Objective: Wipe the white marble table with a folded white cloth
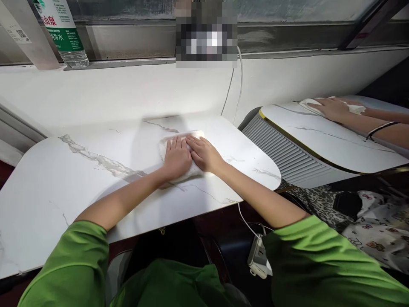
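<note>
A white cloth (195, 169) lies spread on the white marble-patterned table (96, 147). My left hand (177, 158) presses flat on it, fingers stretched out and pointing away from me. Beside it, my right hand (204, 153) rests on the cloth's right part, its fingers extended and slanting left. The two hands touch or nearly touch at the thumbs. Both palms are hidden against the cloth.
At right, another person's hands (335, 110) hold a white cloth on a second marble-patterned table (322, 132). A water bottle (68, 38) and a frosted container (33, 40) stand on the ledge. A power strip (259, 256) hangs below the table edge.
</note>
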A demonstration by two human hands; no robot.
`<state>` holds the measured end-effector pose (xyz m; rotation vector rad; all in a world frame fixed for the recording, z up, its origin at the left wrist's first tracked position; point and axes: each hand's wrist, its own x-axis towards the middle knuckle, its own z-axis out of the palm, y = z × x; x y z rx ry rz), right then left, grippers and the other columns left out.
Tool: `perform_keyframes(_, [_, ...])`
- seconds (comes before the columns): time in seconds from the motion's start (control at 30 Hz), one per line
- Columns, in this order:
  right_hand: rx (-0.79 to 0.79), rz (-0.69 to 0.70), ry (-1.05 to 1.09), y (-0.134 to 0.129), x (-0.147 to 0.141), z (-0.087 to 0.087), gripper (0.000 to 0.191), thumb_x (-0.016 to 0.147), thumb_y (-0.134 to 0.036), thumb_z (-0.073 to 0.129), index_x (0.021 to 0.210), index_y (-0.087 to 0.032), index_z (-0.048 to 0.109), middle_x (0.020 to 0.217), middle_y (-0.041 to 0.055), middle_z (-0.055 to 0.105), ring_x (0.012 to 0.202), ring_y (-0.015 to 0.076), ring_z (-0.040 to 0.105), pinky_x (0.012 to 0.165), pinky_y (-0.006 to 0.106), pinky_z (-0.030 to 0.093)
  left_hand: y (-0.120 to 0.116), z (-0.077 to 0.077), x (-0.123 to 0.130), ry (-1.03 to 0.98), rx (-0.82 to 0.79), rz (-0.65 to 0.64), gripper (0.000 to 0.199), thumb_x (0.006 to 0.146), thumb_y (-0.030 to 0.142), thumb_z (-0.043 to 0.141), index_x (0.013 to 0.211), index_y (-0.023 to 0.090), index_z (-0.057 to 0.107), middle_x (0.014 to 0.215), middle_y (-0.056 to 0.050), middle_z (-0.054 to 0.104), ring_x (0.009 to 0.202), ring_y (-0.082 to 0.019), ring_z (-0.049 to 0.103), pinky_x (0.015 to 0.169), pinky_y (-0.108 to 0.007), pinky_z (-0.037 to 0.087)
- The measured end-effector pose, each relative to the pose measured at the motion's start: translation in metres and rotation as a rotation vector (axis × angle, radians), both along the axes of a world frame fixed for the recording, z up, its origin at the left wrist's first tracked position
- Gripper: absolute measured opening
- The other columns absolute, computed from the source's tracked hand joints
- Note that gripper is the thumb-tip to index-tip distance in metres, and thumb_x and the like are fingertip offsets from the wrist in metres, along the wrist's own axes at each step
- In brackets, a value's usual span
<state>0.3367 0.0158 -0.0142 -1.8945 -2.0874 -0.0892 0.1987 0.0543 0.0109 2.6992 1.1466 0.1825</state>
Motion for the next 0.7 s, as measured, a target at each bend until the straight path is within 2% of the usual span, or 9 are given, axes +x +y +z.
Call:
perform_keyframes(0.1, [-0.007,-0.022,0.006,0.039,0.004,0.001,0.054,0.092,-0.016,0.034,0.142,-0.009,0.053,0.149,0.014,0.051,0.142,0.0272,0.044,0.117,0.049,0.034,0.034,-0.002,0.011,-0.013,0.006,0.062,0.056,0.1,0.019,0.022,0.153,0.001,0.033,0.162,-0.014,0.031,0.153,-0.023,0.022,0.126,-0.043,0.012])
perform_keyframes(0.23, [0.065,-0.019,0.046,0.088,0.013,-0.002,0.053,0.091,-0.015,0.033,0.138,-0.013,0.058,0.146,0.0111,0.056,0.138,0.0259,0.048,0.114,0.047,0.037,0.081,-0.005,0.023,-0.062,0.038,0.089,0.056,0.1,0.019,0.024,0.152,0.004,0.037,0.161,-0.011,0.035,0.151,-0.02,0.026,0.126,-0.038,0.012])
perform_keyframes(0.37, [0.139,-0.086,0.062,0.124,0.023,-0.005,0.047,0.091,-0.018,0.037,0.129,-0.014,0.065,0.144,0.0093,0.058,0.137,0.0279,0.046,0.115,0.045,0.036,0.116,-0.006,0.033,-0.095,0.054,0.115,0.055,0.099,0.019,0.026,0.149,0.006,0.041,0.16,-0.011,0.037,0.15,-0.02,0.028,0.126,-0.039,0.012])
perform_keyframes(0.5, [0.091,-0.123,0.079,0.145,0.029,-0.005,0.047,0.092,-0.017,0.033,0.126,-0.015,0.066,0.133,0.0102,0.066,0.122,0.0287,0.057,0.109,0.043,0.041,0.137,-0.007,0.041,-0.121,0.073,0.101,0.053,0.097,0.017,0.027,0.146,0.008,0.045,0.159,-0.012,0.039,0.149,-0.02,0.03,0.125,-0.039,0.015])
perform_keyframes(0.7, [0.12,-0.129,0.113,0.154,0.033,-0.006,0.044,0.093,-0.019,0.034,0.121,-0.016,0.068,0.131,0.0099,0.068,0.12,0.0276,0.058,0.105,0.041,0.042,0.148,-0.013,0.045,-0.178,0.102,0.069,0.05,0.097,0.016,0.028,0.141,0.011,0.052,0.155,-0.011,0.045,0.147,-0.022,0.035,0.125,-0.043,0.018])
